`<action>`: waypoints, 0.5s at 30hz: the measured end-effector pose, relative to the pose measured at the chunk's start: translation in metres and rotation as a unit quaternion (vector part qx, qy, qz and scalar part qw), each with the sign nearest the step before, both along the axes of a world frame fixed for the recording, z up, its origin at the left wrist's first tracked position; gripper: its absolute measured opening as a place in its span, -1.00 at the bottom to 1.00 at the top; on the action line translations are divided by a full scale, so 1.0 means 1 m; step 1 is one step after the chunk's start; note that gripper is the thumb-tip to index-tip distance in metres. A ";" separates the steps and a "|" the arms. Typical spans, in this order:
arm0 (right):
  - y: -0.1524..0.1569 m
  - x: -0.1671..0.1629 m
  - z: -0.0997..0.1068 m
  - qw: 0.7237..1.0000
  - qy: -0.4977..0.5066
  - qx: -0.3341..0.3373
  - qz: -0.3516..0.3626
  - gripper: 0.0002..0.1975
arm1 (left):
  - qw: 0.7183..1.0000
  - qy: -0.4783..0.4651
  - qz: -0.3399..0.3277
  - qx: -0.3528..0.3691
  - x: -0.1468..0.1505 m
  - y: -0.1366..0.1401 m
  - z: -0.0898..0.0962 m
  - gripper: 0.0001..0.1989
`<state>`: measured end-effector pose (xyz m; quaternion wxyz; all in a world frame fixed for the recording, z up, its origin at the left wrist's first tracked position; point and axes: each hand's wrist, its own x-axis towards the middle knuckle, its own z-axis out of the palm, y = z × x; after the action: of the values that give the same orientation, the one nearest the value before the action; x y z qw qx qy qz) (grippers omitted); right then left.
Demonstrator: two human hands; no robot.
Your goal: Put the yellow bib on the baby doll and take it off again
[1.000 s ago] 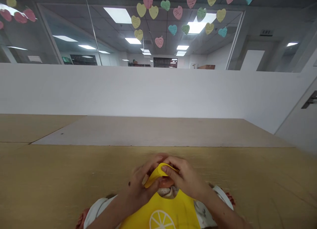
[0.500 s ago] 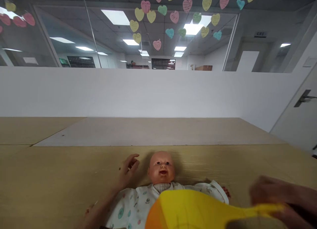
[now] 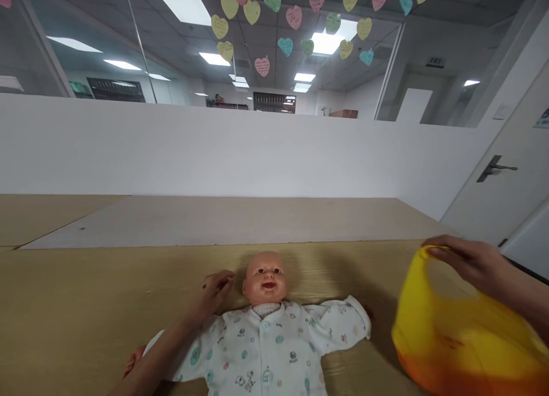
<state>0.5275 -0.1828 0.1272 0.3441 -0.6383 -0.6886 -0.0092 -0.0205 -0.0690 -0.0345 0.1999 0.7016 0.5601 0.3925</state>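
Observation:
A baby doll (image 3: 278,350) lies face up on the table, its bald head (image 3: 265,279) toward the wall. It wears a white printed top with its arms spread out. My left hand (image 3: 217,287) is beside the head, fingers loosely bent with nothing visible in them; my left forearm crosses the doll's sleeve. Off to the right, my right hand (image 3: 476,262) is closed on the strap end of a yellow-and-orange bib (image 3: 454,333). The bib hangs below that hand, blurred by motion, its lower part orange.
The wooden table (image 3: 107,293) has a paler panel (image 3: 266,219) along its far side. Beyond it stands a low white wall (image 3: 257,150), topped with glass bearing heart-shaped notes (image 3: 294,17). A white door (image 3: 510,173) with a metal handle is at the right.
My right hand has lifted the bib off the doll's chest and carried it right, uncovering the top. My left hand stays by the head, its fingers more bent. The camera view has shifted slightly.

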 end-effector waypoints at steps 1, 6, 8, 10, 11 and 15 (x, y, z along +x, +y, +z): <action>0.020 0.011 -0.009 0.999 -0.023 -0.026 0.008 -0.37 | 1.000 0.021 -0.003 -0.004 -0.001 0.002 -0.002 -0.61; 0.096 0.038 -0.058 0.985 -0.159 -0.053 -0.040 -0.62 | 0.990 0.136 -0.009 -0.023 -0.006 0.006 -0.004 -0.62; 0.113 0.035 -0.075 0.975 -0.200 -0.077 -0.065 -0.68 | 0.987 0.160 -0.008 -0.022 -0.007 0.005 -0.001 -0.64; 0.128 0.029 -0.088 0.967 -0.222 -0.101 -0.080 -0.68 | 0.985 0.171 -0.012 -0.015 -0.007 0.003 -0.001 -0.66; 0.134 0.025 -0.095 0.963 -0.229 -0.110 -0.085 -0.69 | 0.984 0.174 -0.018 -0.009 -0.008 0.003 -0.002 -0.67; 0.157 0.013 -0.118 0.950 -0.255 -0.143 -0.109 -0.72 | 0.981 0.189 -0.042 0.021 -0.009 0.002 -0.007 -0.67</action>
<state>0.5406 -0.0257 0.0092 0.0595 -0.7281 -0.6738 -0.1108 -0.0295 -0.0668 -0.0420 0.0920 0.7898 0.5498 0.2561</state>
